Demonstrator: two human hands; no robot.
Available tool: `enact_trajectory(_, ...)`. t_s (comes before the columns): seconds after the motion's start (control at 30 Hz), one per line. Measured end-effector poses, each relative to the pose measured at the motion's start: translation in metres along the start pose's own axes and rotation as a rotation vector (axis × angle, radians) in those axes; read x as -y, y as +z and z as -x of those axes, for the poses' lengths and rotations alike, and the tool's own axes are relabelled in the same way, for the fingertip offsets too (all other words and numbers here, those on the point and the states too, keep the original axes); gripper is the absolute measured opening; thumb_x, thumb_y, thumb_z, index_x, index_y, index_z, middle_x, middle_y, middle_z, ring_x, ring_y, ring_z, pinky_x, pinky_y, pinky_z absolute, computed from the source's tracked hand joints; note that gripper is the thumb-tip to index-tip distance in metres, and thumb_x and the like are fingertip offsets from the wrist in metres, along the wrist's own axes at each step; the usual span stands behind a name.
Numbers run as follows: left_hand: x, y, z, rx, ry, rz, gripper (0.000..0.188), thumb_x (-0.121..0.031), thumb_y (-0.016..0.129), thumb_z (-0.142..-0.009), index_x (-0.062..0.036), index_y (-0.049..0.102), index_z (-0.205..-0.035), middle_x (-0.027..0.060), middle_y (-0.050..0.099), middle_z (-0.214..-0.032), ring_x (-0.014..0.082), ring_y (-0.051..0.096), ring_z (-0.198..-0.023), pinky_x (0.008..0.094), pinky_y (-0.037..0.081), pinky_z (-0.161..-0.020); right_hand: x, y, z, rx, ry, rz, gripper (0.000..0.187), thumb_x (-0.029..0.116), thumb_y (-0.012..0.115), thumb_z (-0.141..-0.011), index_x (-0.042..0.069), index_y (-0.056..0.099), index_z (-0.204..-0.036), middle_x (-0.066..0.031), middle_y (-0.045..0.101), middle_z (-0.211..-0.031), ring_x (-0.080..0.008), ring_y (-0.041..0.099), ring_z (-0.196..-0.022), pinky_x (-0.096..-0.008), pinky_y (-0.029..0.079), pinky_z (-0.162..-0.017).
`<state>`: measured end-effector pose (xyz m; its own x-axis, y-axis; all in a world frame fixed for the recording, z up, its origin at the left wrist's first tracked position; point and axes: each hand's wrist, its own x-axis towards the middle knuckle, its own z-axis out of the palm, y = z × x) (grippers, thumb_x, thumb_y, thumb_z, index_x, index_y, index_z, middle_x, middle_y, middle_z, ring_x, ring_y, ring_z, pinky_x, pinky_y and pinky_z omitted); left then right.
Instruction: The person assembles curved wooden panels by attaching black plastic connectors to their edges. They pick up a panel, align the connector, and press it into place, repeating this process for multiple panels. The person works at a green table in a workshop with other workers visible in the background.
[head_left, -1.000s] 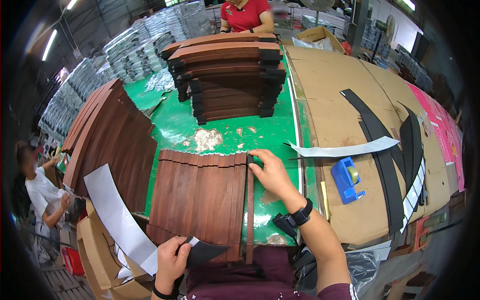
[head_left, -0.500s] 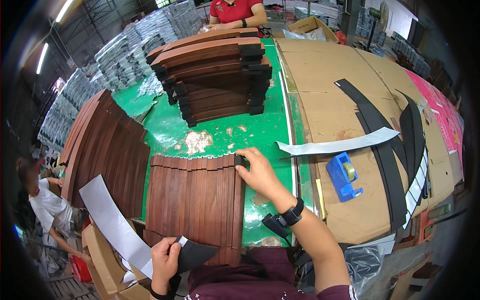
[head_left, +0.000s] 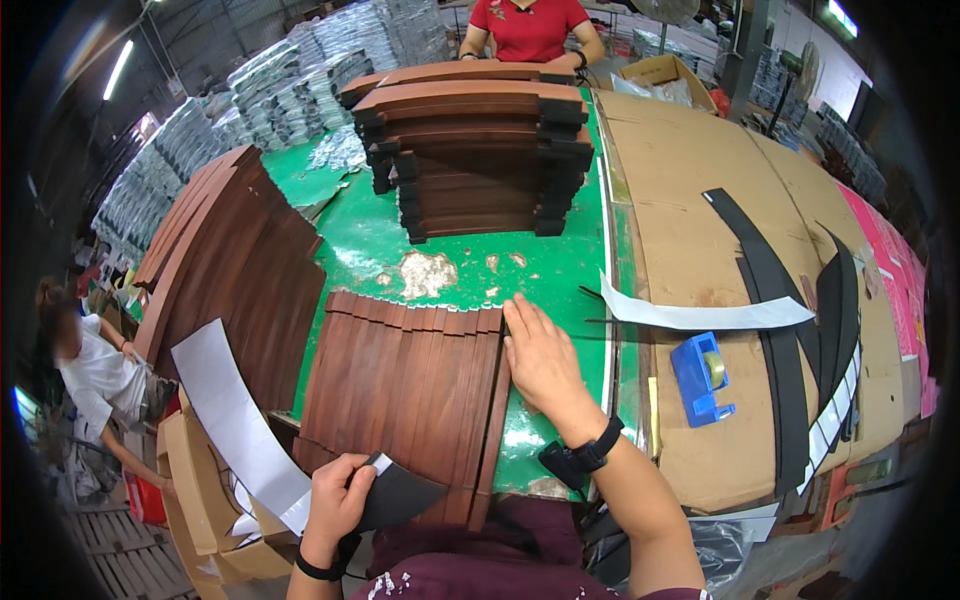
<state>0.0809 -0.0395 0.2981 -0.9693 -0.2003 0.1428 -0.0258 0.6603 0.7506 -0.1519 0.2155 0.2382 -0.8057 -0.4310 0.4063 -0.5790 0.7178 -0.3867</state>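
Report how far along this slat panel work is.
Done, by the look of it: a stack of finished panels at the far end of the green table. In hand: the right hand presses a slat panel flat; the left hand holds a black strip. Left: loose slats piled alongside.

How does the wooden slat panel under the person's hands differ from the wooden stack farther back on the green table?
The slat panel lies flat as one layer at the near edge; the wooden stack is piled many layers high. The right hand presses the panel's right side; nothing touches the stack. The stack's pieces show black ends. Both are dark reddish-brown wood.
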Motion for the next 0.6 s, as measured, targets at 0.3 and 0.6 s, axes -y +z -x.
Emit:
enact_trajectory(0.3, 0.008, -0.003, 0.005, 0.000, 0.040, 0.087, 0.018, -0.014, 0.067, -0.097, 0.0034, 0.070, -0.098, 0.0158, 0.070, -0.080, 0.0256, 0.068, -0.069, 0.0337, 0.051, -0.065, -0.002, 0.022, 0.011, -0.023, 0.274, -0.485, 0.094, 0.028, 0.066, -0.100, -0.007, 0.005, -0.162, -0.0353, 0.027, -0.162, -0.0448, 0.036, -0.149, -0.0460, 0.034, -0.121)
enact_trajectory(0.6, 0.021, -0.018, 0.007, 0.033, 0.086, 0.189, 0.015, -0.012, 0.070, -0.095, 0.0029, 0.070, -0.097, 0.0162, 0.069, -0.080, 0.0273, 0.067, -0.068, 0.0339, 0.051, -0.064, 0.006, 0.011, -0.002, -0.057, 0.180, -0.286, 0.088, 0.023, 0.071, -0.096, -0.011, 0.019, -0.158, -0.0354, 0.031, -0.159, -0.0465, 0.033, -0.149, -0.0468, 0.029, -0.124)
